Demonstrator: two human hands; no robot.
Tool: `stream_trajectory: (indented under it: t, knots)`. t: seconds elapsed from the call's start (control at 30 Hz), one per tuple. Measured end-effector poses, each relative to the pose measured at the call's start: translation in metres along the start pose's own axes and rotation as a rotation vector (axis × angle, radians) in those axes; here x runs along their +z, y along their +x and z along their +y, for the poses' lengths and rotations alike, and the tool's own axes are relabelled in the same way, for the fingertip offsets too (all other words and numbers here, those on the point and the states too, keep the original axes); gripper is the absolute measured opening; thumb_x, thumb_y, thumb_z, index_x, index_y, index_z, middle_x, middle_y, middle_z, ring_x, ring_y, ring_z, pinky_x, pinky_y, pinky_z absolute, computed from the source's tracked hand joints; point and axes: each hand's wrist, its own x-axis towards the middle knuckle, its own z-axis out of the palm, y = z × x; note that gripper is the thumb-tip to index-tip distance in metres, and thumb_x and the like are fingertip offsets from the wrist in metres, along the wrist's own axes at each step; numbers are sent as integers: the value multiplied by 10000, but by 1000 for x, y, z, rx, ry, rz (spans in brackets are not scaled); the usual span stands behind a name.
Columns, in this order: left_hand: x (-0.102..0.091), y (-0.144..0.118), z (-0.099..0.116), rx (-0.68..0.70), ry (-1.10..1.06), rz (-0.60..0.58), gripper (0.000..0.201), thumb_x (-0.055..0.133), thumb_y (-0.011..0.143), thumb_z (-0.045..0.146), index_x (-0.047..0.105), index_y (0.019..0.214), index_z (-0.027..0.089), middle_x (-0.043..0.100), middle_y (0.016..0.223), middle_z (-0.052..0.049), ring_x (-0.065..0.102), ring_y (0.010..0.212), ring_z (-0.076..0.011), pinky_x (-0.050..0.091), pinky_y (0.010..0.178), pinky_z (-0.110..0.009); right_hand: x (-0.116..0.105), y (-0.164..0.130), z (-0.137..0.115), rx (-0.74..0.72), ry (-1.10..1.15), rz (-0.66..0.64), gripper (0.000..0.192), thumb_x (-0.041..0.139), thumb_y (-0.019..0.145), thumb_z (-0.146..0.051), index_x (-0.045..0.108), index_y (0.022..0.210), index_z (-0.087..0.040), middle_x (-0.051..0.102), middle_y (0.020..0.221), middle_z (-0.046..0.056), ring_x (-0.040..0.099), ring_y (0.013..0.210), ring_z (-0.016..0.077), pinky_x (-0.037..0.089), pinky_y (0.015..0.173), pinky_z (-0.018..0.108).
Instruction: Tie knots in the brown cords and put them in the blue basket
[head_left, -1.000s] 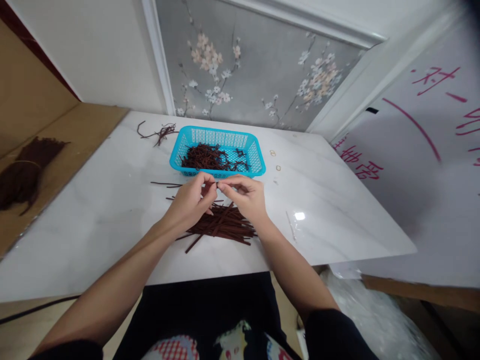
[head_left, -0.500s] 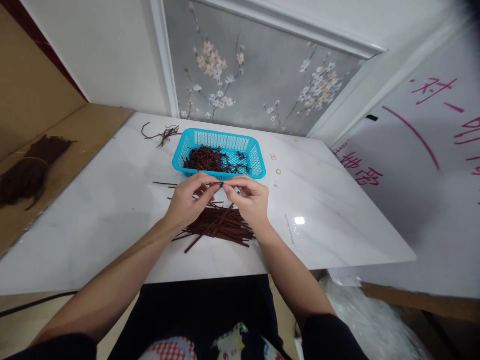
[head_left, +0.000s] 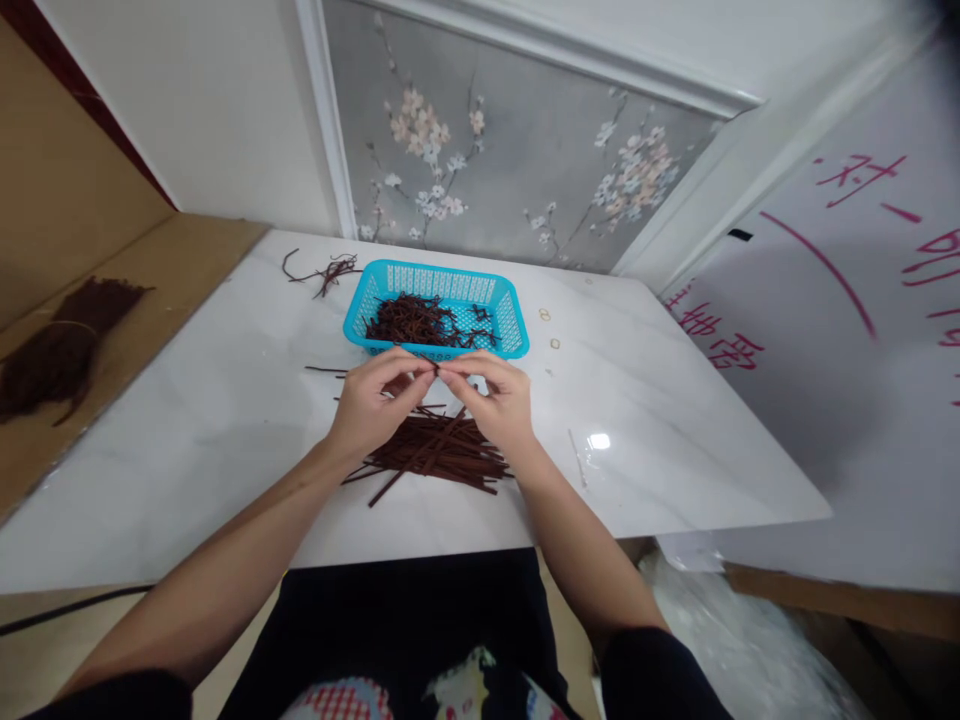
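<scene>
Fingertip to fingertip, my left hand (head_left: pixel 375 402) and my right hand (head_left: pixel 496 397) pinch a small dark brown strip (head_left: pixel 436 369) between them. Most of the strip is hidden by the fingers. Just beyond the hands stands a blue plastic basket (head_left: pixel 517 318), holding a tangle of short, knotted-looking brown pieces (head_left: pixel 412 318). Below the hands lies a loose pile of straight dark brown strips (head_left: pixel 439 450), with a few crossing on top. A few single strips (head_left: pixel 324 369) stick out to the left of my left hand.
Curly brown strips (head_left: pixel 330 272) lie left of the basket. A banded brown bundle (head_left: pixel 64 345) rests on cardboard (head_left: pixel 187 250) at the left. Pale rubber bands (head_left: pixel 545 315) and a thin clear strip (head_left: pixel 576 458) are on the white table (head_left: pixel 675 440). A patterned panel (head_left: pixel 525 130) rises behind.
Both hands have shifted very slightly left with the brown strip, their fingertips still together. The basket and pile look the same; the view has moved a little.
</scene>
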Motion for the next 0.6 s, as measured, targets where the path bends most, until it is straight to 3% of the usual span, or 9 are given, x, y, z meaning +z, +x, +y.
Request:
stream_trajectory:
  t: [0.13,0.23,0.37,0.47,0.6]
  knots:
    - [3,-1,1,-90,20,22,120,629,871,276,667,817,176,634,841,-7,577,611,-75,497,561,-187,0,2,2,81,-30,47,185,759,808,-322,711,960,-228,712,862,25,590,689,127,519,661,283]
    - [4,-1,1,-138,6,25,135,622,866,292,648,808,172,631,844,-8,560,591,-70,487,550,-185,2,2,-2,253,84,43,231,785,770,-388,658,834,-206,640,674,-28,514,544,90,457,532,236]
    - [4,-2,3,-104,3,32,120,619,865,283,644,809,179,624,829,-2,566,600,-72,480,555,-186,6,1,-11,426,292,-22,266,766,781,-424,630,788,-196,655,621,-32,566,487,89,463,482,221]
    - [4,-3,6,-56,37,53,109,614,859,266,639,791,183,632,814,0,572,629,-80,473,566,-186,9,0,-14,451,354,-25,259,750,794,-429,622,783,-203,709,688,1,694,621,141,527,528,235]
    - [5,-3,6,-22,115,116,56,619,822,219,624,778,186,622,780,14,543,632,-78,456,583,-184,13,-4,-11,342,299,22,188,745,812,-377,639,777,-225,770,872,45,733,1020,223,606,780,319]
